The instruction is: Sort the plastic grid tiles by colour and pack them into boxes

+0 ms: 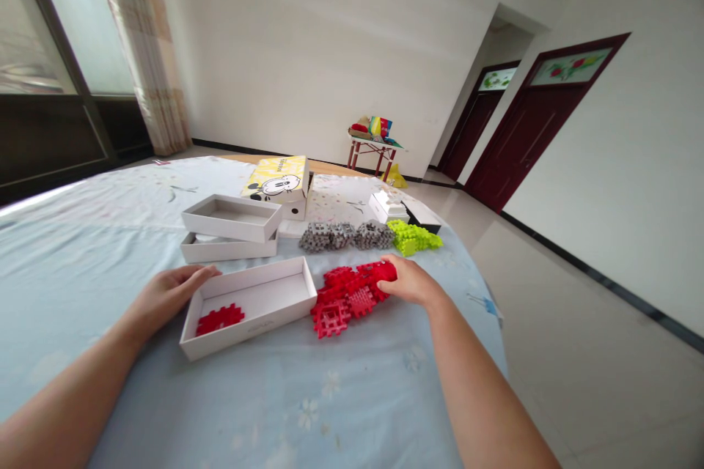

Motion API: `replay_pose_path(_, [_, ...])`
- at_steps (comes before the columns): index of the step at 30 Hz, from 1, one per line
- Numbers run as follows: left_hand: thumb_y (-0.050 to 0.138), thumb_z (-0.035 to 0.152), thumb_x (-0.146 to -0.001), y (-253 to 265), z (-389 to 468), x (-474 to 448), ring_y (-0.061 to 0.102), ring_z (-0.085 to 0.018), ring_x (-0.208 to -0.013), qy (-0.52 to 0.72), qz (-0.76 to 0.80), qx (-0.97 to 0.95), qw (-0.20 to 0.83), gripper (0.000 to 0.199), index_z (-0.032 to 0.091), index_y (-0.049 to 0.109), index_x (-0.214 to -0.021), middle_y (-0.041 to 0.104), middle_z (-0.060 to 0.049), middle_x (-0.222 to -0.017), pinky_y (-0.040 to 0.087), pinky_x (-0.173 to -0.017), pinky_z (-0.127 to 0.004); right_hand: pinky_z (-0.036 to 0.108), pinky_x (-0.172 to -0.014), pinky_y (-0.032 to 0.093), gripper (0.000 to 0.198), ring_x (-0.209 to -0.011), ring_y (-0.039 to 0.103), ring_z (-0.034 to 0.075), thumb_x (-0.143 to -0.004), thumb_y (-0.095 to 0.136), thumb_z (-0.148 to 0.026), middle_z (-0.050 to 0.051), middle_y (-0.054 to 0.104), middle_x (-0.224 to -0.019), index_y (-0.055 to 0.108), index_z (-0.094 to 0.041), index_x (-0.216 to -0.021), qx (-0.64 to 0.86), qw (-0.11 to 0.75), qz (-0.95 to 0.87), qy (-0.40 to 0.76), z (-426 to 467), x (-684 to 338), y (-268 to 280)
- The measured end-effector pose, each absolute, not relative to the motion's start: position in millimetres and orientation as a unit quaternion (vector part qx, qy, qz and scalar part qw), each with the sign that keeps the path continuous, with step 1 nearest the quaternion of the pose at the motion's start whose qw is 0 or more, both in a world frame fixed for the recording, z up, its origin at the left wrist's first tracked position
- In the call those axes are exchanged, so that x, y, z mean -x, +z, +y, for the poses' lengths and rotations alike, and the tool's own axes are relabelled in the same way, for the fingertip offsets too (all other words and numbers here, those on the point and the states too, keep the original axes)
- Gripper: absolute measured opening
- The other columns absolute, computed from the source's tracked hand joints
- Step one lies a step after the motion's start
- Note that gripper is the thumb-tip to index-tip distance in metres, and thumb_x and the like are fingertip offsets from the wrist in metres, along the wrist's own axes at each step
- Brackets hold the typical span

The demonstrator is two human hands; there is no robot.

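My left hand (pixel 174 292) grips the back left corner of an open white box (pixel 256 286). Inside the box's left end lies a flat red piece with notched edges (pixel 221 319). Just right of the box is a heap of red interlocking plastic blocks (pixel 344 289), some flat, some with square openings. My right hand (pixel 410 279) is closed around red blocks at the heap's right end, thumb toward me; its other fingers are partly hidden. Behind the heap are grey interlocking blocks (pixel 330 236) and lime-green ones (pixel 412 237).
Two white box parts (pixel 231 218) are stacked behind my left hand. Farther back stand a yellow and white cartoon box (pixel 279 182) and a small white box (pixel 388 207). A blue floral cloth (pixel 341 410) covers the round table. A small stand (pixel 377 146) is by the wall.
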State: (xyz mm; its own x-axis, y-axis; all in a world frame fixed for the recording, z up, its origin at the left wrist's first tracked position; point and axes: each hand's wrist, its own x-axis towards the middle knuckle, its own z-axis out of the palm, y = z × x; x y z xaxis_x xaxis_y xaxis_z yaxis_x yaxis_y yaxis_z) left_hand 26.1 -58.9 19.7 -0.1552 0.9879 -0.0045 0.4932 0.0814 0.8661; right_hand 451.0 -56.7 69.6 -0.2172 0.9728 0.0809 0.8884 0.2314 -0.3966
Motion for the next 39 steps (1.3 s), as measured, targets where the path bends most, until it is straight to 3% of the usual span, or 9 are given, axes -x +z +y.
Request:
replay_pose_path(7, [0.053,0.063,-0.063,17.3,-58.3,-25.4,0.063,-0.024,-0.080,0.364,0.653,-0.571,0.338,0.059,0.015,0.068,-0.094,0.071,-0.003,-0.083,0.049,-0.068,-0.026,0.030,-0.082,0.044,0.058,-0.091,0.060,0.020,-0.065,0.062,-0.026,0.008,0.064,-0.103,0.050,-0.015,-0.120,0.608,0.224,-0.736,0.198,-56.9,-465.3,81.7])
replay_pose_path(14, [0.050,0.066,-0.065,19.0,-59.2,-27.5,0.061,-0.022,-0.077,0.359,0.655,-0.584,0.318,0.059,0.014,0.068,-0.089,0.071,-0.002,-0.079,0.046,-0.063,-0.023,0.031,-0.079,0.045,0.054,-0.084,0.060,0.019,-0.064,0.062,-0.023,0.004,0.064,-0.100,0.053,-0.017,-0.117,0.548,0.186,-0.771,0.266,-65.9,-462.4,92.8])
replay_pose_path(23, [0.051,0.064,-0.065,20.5,-63.9,-34.0,0.060,-0.020,-0.064,0.384,0.636,-0.586,0.323,0.055,0.015,0.070,-0.082,0.069,-0.002,-0.066,0.044,-0.054,-0.023,0.031,-0.092,0.039,0.055,-0.104,0.052,0.020,-0.067,0.062,-0.026,0.005,0.054,-0.119,0.050,-0.022,-0.121,0.354,0.205,-0.881,0.238,-73.2,-352.8,118.6])
replay_pose_path(31, [0.044,0.061,-0.072,16.0,-60.5,-33.3,0.058,-0.018,-0.059,0.420,0.616,-0.582,0.324,0.054,0.014,0.070,-0.078,0.067,-0.004,-0.063,0.044,-0.055,-0.025,0.027,-0.091,0.040,0.058,-0.106,0.051,0.020,-0.064,0.062,-0.020,0.007,0.053,-0.119,0.049,-0.018,-0.121,0.176,0.036,-0.952,0.247,-36.1,-241.9,92.7])
replay_pose_path(36, [0.040,0.059,-0.075,10.1,-54.7,-30.4,0.061,-0.021,-0.071,0.429,0.609,-0.600,0.292,0.053,0.015,0.070,-0.073,0.070,-0.004,-0.071,0.045,-0.070,-0.028,0.026,-0.083,0.044,0.059,-0.099,0.055,0.020,-0.065,0.067,-0.030,0.005,0.057,-0.115,0.050,-0.019,-0.120,0.154,-0.086,-0.943,0.284,-23.1,-213.2,80.0])
replay_pose_path(39, [0.041,0.058,-0.075,9.3,-54.0,-30.2,0.062,-0.021,-0.074,0.427,0.614,-0.601,0.281,0.051,0.017,0.071,-0.071,0.071,-0.003,-0.074,0.045,-0.073,-0.027,0.026,-0.086,0.044,0.068,-0.102,0.054,0.021,-0.065,0.068,-0.034,0.006,0.055,-0.119,0.045,-0.018,-0.126,0.147,-0.099,-0.929,0.324,-21.4,-213.6,80.4])
